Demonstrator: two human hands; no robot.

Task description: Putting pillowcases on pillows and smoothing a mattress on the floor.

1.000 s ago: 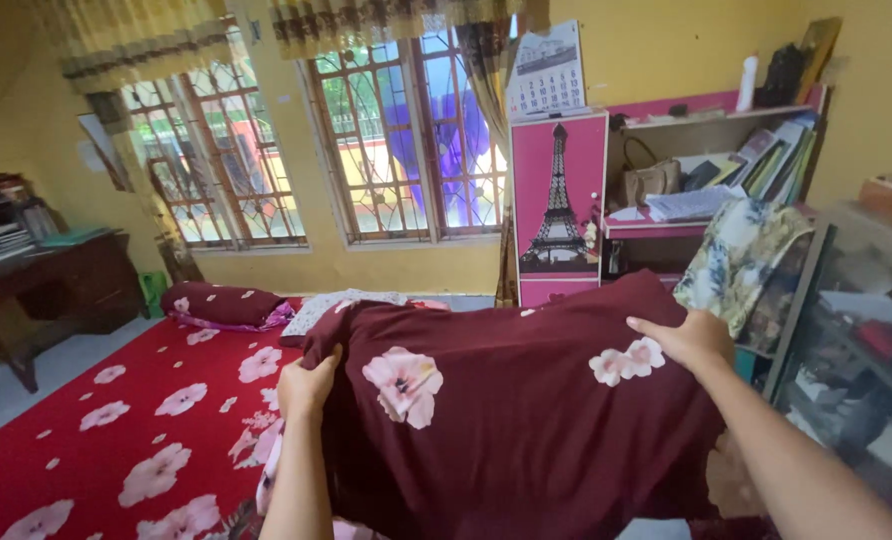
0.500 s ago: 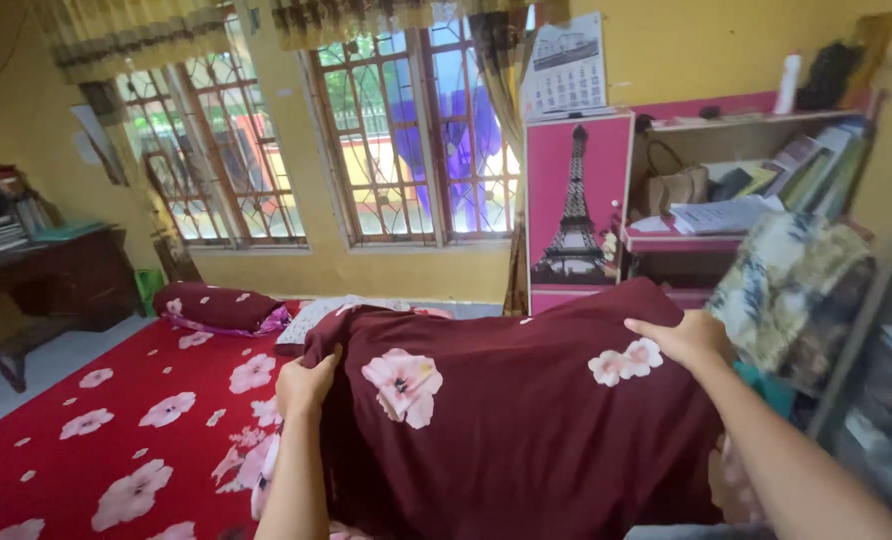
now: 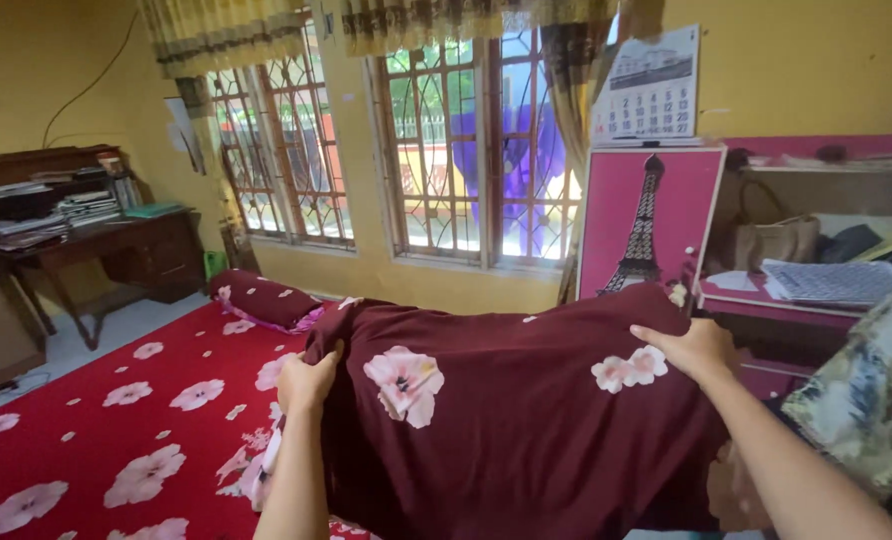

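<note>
Yellow walls close in a bedroom, with barred windows (image 3: 436,150) along the far side, a dark wooden desk (image 3: 96,245) stacked with papers at the left, and a pink cabinet (image 3: 651,225) with a tower picture beside open shelves at the right. Low in the room lies a bed under a red sheet (image 3: 96,420) printed with pale flowers, a bolster (image 3: 266,297) in a darker matching cover resting at its far end.

Both hands hold up a maroon cloth (image 3: 526,420) with the same pale flowers, stretched between them at chest height in front of the camera, above the near corner of the bed. The left hand (image 3: 308,380) is closed on the cloth's upper left edge, fingers curled over so the fabric bunches under the grip. The right hand (image 3: 694,348) clasps the upper right edge, fingers laid along the top and thumb seemingly tucked behind. Held well apart like this, the hands keep the top edge fairly taut, so the rest hangs flat and open below them instead of crumpling; the lower part drops out of view at the bottom of the picture. A second, patterned grey-green fabric (image 3: 866,400) drapes over something at the far right, apart from the maroon one.
</note>
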